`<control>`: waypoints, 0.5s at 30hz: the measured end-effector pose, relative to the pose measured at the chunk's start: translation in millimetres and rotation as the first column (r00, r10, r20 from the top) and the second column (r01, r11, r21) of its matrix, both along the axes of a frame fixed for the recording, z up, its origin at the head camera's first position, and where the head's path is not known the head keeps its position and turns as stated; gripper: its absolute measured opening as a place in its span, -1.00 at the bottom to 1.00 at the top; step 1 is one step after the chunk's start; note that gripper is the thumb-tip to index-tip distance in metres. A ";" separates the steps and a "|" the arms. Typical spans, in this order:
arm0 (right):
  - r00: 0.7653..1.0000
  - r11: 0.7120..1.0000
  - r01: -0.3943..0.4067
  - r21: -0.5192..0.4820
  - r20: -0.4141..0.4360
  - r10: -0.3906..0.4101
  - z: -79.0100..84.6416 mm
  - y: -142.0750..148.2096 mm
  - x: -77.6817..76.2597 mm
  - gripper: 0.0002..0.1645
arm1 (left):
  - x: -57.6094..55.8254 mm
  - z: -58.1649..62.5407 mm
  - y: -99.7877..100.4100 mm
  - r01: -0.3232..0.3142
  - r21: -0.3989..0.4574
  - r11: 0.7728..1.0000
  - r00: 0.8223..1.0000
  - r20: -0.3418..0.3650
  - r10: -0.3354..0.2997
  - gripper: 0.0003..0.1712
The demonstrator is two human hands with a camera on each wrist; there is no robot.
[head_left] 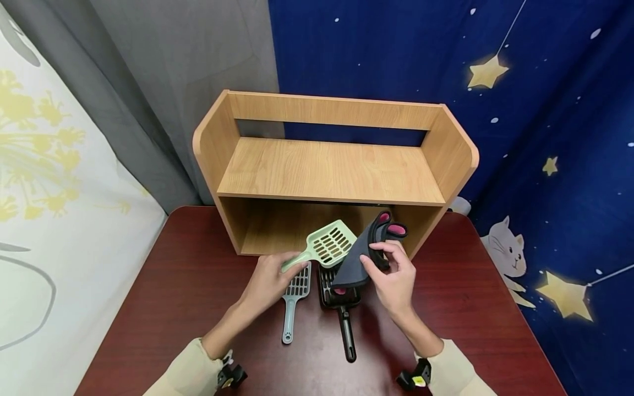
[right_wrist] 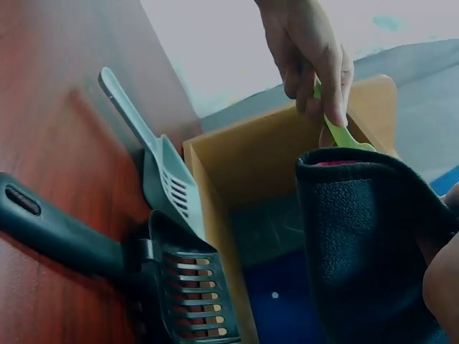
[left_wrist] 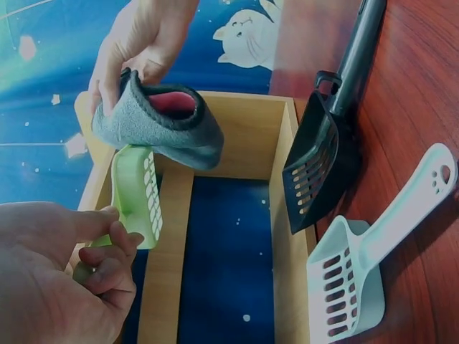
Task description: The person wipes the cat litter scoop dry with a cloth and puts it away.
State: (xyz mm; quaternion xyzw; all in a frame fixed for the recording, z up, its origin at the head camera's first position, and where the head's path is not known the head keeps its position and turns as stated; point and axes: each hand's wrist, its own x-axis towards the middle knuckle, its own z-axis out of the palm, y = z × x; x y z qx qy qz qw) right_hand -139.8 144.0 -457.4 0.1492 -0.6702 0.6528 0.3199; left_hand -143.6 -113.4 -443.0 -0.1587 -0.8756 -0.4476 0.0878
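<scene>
My left hand (head_left: 269,279) pinches the handle of a pale green litter scoop (head_left: 331,242), its slotted head raised in front of the shelf. In my right hand (head_left: 396,275) is a folded grey cloth (head_left: 354,265) with black edging and a pink inner side, held between thumb and fingers. The cloth meets the scoop's head in the left wrist view. Below, on the table, a light grey-blue litter scoop (head_left: 289,313) lies with its handle toward me. Beside it is a black litter scoop (head_left: 346,324), its head partly hidden under the cloth.
A two-level wooden shelf (head_left: 332,170) stands at the back of the dark red table (head_left: 198,286). Behind it hang a grey curtain (head_left: 198,55) and a blue curtain (head_left: 386,55) with stars. A white patterned cloth (head_left: 64,220) is on the left.
</scene>
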 end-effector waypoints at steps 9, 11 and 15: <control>0.991 0.990 -0.129 0.051 -0.015 0.130 -6.3 -29.9 19.3 -0.60 | -3.7 -0.2 2.2 0.015 0.012 1.000 0.999 0.041 -0.016 -0.67; 0.989 0.987 -0.142 0.073 -0.043 0.145 -7.1 -34.9 21.5 -0.59 | -4.8 0.3 3.2 0.013 0.009 1.000 1.000 0.022 -0.014 -0.68; 0.986 0.986 -0.136 0.095 -0.084 0.144 -8.3 -34.7 21.0 -0.58 | -4.5 2.2 4.2 0.021 -0.002 1.000 1.000 0.014 -0.021 -0.68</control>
